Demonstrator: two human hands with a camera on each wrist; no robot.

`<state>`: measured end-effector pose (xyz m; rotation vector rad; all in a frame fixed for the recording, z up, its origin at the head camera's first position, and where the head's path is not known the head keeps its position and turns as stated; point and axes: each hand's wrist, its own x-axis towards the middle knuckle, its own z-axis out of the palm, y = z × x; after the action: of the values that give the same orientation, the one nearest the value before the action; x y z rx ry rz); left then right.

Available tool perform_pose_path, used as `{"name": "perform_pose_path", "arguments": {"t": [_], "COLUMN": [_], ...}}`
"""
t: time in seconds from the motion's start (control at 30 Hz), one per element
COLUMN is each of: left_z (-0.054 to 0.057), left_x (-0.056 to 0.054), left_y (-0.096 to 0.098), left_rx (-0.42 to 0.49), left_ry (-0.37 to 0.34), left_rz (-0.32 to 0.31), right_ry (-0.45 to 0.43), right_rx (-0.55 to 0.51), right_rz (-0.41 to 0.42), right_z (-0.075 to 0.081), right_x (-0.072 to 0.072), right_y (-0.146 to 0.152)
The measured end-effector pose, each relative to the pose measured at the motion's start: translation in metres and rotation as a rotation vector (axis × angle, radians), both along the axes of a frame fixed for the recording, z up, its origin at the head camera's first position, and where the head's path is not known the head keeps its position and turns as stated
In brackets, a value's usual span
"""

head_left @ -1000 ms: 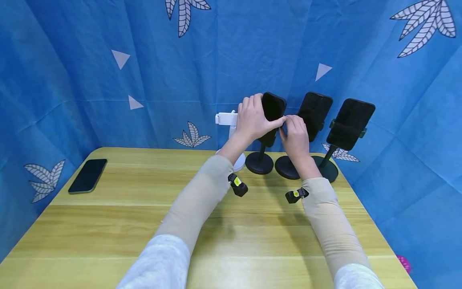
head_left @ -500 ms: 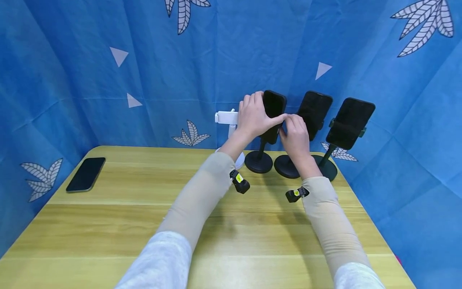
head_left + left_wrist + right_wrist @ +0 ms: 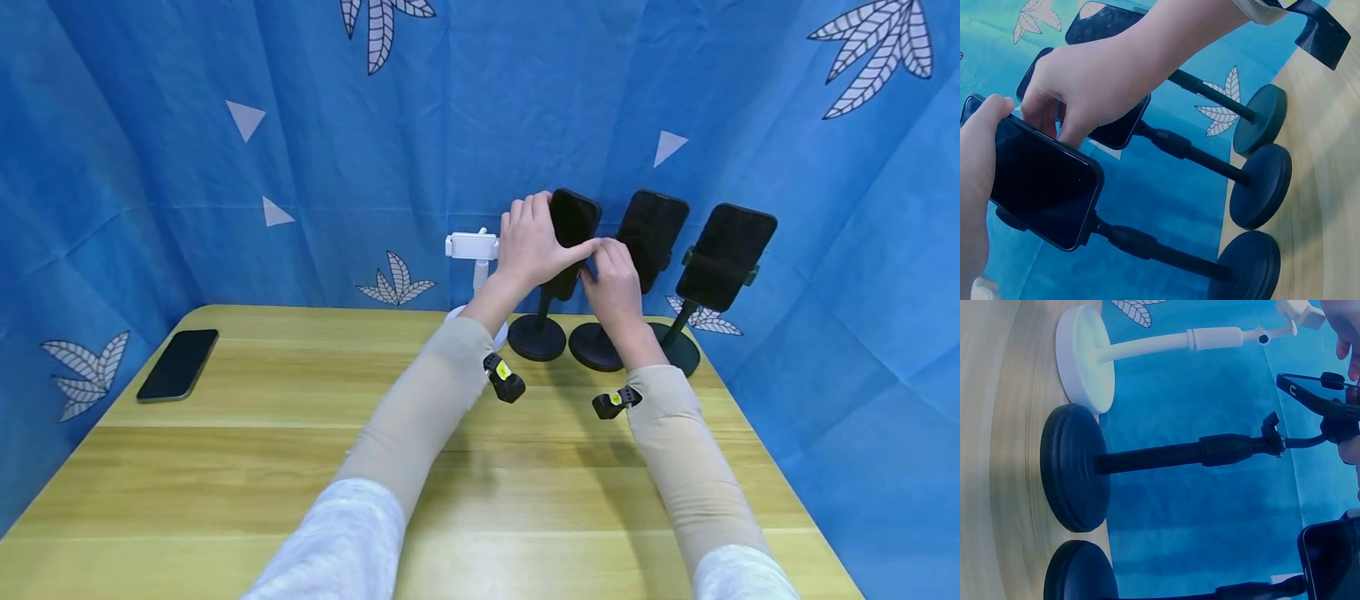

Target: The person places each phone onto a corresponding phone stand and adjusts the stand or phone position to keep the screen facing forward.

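My left hand [image 3: 528,243] grips a black smartphone [image 3: 572,225] that sits in a black phone stand [image 3: 537,337]. Its fingers lie along the phone's left edge and its thumb reaches across to the right edge. My right hand [image 3: 617,279] is at the phone's right side, close to the left thumb. In the left wrist view the right fingers [image 3: 1041,112] curl down behind the phone's edge. Seen from the right wrist, a fingertip [image 3: 1350,450] rests at the black holder joint [image 3: 1338,428] at the back; the rest of that hand is out of frame.
A white phone stand [image 3: 472,246] without a phone is just left of my left hand. To the right stand a second black stand [image 3: 596,347] and a dark green one [image 3: 682,352], each with a phone. Another phone [image 3: 178,365] lies flat on the wooden table [image 3: 300,467] at left.
My left hand and the phone's upper part have shifted slightly to the right, showing more of the white stand's clamp. The right hand has barely moved.
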<state>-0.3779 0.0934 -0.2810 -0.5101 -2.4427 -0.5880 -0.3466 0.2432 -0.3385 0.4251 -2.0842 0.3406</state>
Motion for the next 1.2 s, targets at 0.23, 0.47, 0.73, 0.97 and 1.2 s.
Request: {"name": "perform_pose_path", "arguments": {"t": [0.23, 0.47, 0.73, 0.97, 1.2], "left_z": [0.001, -0.001, -0.005, -0.006, -0.006], "left_x": [0.001, 0.002, 0.001, 0.002, 0.001], "left_y": [0.004, 0.006, 0.008, 0.010, 0.013], "left_rx": [-0.013, 0.017, -0.001, -0.011, 0.008], "left_ry": [-0.007, -0.008, 0.086, 0.118, 0.110], "left_rz": [0.047, 0.095, 0.158, 0.196, 0.212], "right_ry": [-0.010, 0.013, 0.046, 0.092, 0.089], "right_rx": [0.010, 0.023, 0.084, 0.153, 0.164], "right_rz": [0.000, 0.005, -0.021, -0.032, -0.019], "right_z": [0.000, 0.001, 0.003, 0.005, 0.007], "right_x": [0.000, 0.000, 0.002, 0.003, 0.005], "right_y": [0.001, 0.000, 0.001, 0.004, 0.006]}}
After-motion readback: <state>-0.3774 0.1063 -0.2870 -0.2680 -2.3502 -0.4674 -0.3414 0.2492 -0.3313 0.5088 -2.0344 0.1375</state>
